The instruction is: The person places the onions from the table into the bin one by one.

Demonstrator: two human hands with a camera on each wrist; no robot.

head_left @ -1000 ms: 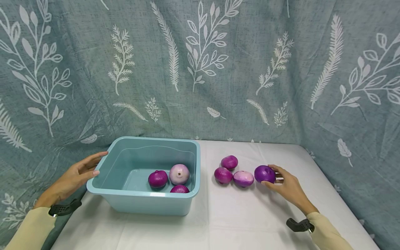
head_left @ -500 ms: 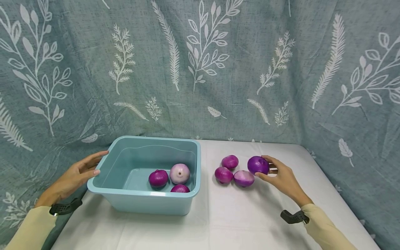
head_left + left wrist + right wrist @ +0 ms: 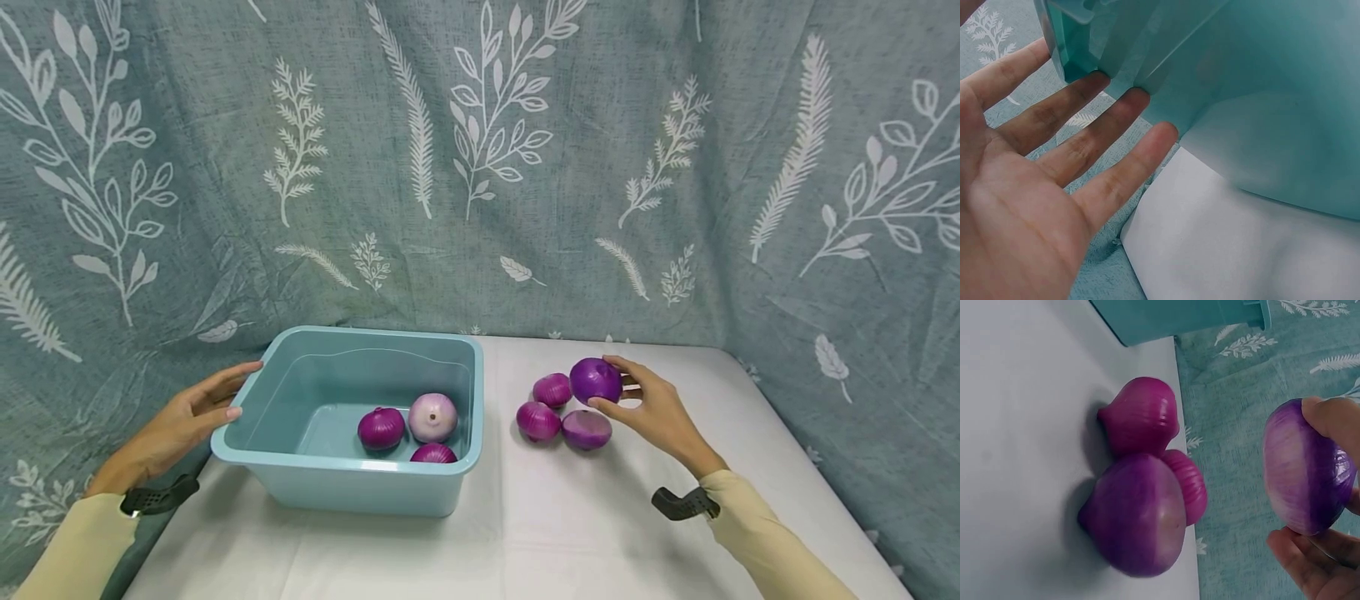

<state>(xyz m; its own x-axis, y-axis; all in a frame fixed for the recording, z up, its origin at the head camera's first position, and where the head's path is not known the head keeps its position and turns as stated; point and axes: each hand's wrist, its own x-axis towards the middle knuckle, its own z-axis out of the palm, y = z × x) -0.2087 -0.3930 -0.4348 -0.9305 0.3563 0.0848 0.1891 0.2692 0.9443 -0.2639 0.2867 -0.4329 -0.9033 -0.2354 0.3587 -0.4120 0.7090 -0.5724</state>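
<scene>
My right hand (image 3: 660, 414) pinches a dark purple onion (image 3: 594, 380) between thumb and fingertips, raised above the table. In the right wrist view this onion (image 3: 1288, 465) shows a pale band on one side. Below it three onions lie close together: a magenta one (image 3: 538, 422), another magenta one (image 3: 552, 390) behind, and a two-tone purple one (image 3: 587, 431). My left hand (image 3: 183, 425) rests at the left side of a light blue plastic bin (image 3: 352, 492). Seen from the left wrist, its straight fingers (image 3: 1125, 153) touch the bin's outer side.
Inside the bin sit a magenta onion (image 3: 380, 428), a pale whitish-purple onion (image 3: 432, 417), and a third onion (image 3: 433, 452) partly hidden by the front rim. A white cloth covers the table (image 3: 600, 533). A patterned blue-grey curtain (image 3: 480, 275) hangs behind and at the sides.
My right hand has lifted the purple onion and carried it left, from beside the two-tone onion to above the group. The left hand and the bin have stayed put.
</scene>
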